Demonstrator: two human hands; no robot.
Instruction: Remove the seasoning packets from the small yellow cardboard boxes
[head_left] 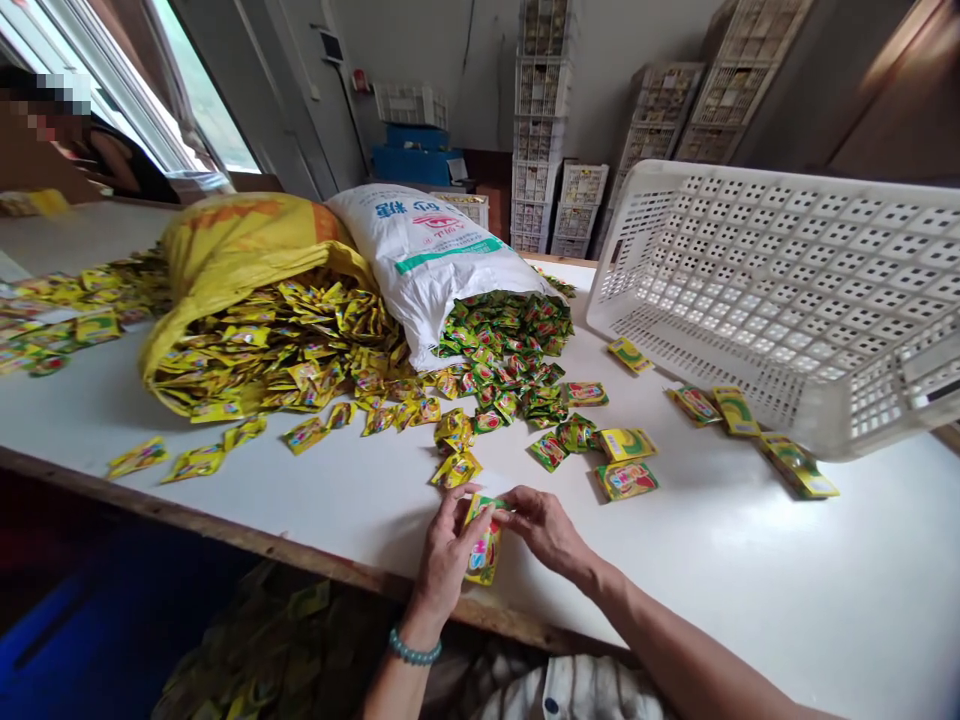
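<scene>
Close to the table's front edge, my left hand (445, 548) grips a small yellow and green candy box (482, 556) with a colourful printed front. My right hand (541, 527) has its thumb and fingers pinched at the box's upper end; what the fingertips do there is partly hidden. Just beyond the box lie small yellow candy packets (456, 468). To the right rest several similar boxes, among them a printed box (627, 480) and a yellow box (628, 444) behind it.
A yellow sack (247, 235) spills yellow packets; a white sack (450, 245) spills green ones. A white plastic crate (750, 270) lies tilted at the right, boxes beside it. Stacked crates (538, 150) stand at the back. Another person (124, 160) sits at far left.
</scene>
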